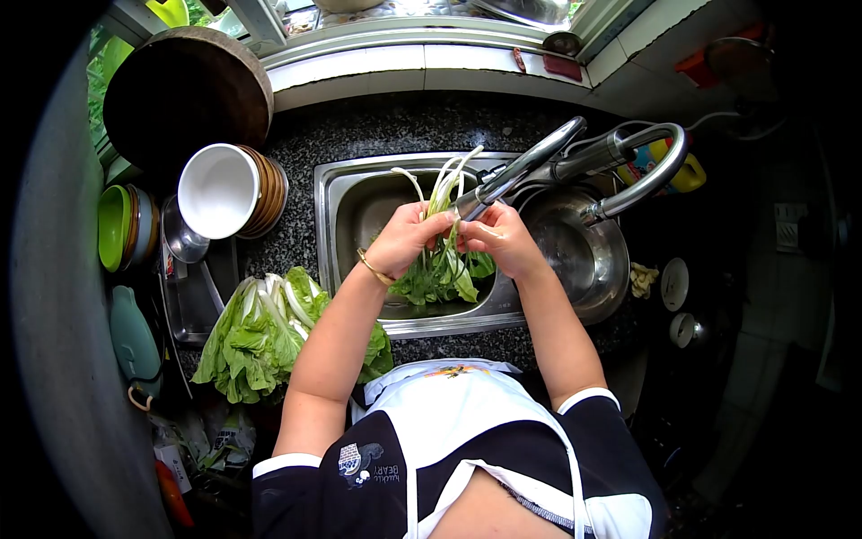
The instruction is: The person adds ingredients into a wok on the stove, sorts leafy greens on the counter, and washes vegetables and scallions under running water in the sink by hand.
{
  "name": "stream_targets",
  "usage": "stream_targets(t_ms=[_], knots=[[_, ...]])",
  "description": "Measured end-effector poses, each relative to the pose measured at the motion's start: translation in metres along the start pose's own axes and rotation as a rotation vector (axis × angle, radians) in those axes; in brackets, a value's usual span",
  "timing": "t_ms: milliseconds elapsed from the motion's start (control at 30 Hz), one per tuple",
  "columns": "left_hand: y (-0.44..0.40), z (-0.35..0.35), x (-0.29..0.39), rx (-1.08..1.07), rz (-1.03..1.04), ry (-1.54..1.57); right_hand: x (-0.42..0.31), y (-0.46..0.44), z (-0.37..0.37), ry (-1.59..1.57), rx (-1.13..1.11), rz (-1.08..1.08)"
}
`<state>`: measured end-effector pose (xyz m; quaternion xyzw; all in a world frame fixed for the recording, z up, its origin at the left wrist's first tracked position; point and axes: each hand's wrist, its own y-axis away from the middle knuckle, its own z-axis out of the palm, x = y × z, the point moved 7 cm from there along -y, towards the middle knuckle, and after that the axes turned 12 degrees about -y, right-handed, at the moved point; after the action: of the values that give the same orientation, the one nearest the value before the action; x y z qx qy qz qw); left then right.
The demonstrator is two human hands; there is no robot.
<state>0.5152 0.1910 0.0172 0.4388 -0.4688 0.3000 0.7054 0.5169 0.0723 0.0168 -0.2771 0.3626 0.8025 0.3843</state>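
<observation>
Could pass along the granite countertop [386, 124] behind the sink [325, 225] or between sink and nested bowls [218, 191]. Met the slanting faucet [593, 159] from the right, near left hand [418, 241] and right hand [503, 241]; hit piled leafy greens [256, 346] at front left.

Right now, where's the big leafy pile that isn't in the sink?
In the head view, the leafy pile lies left of the middle, on the speckled counter beside the sink, partly hidden by the person's left forearm.

dark shirt [328, 463] | upside-down print [386, 471]: "BEAR" | smaller word [385, 480] beside it unclear | bottle label [643, 162] unreadable
</observation>
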Motion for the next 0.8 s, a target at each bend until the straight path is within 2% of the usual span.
stream_targets(t_ms=[67, 200, 300, 367, 467, 633, 700, 800], knots=[[0.000, 0.001, 0.000, 0.017, -0.007, 0.010, 0.004, -0.003, -0.005, 0.115, 0.007, -0.035], [-0.001, 0.000, -0.005, 0.005, 0.005, -0.035, 0.009, -0.005, -0.008, 0.114, 0.025, -0.045], [0.001, 0.004, -0.006, -0.012, -0.024, -0.003, 0.009, -0.004, -0.007, 0.085, 0.026, -0.047], [0.002, 0.003, -0.011, -0.013, -0.028, -0.026, 0.010, -0.002, -0.002, -0.185, 0.106, -0.019], [0.005, 0.003, -0.012, 0.011, -0.002, -0.030, 0.016, -0.004, -0.007, -0.090, 0.120, -0.122], [0.010, -0.001, -0.012, 0.043, 0.046, 0.020, 0.018, -0.002, 0.001, -0.127, 0.094, -0.092], [0.011, -0.004, -0.018, 0.067, -0.044, 0.035, 0.020, -0.002, 0.001, -0.124, 0.058, -0.083], [0.014, -0.004, -0.020, 0.043, -0.048, 0.108, 0.022, -0.002, -0.001, -0.114, 0.045, -0.040]])
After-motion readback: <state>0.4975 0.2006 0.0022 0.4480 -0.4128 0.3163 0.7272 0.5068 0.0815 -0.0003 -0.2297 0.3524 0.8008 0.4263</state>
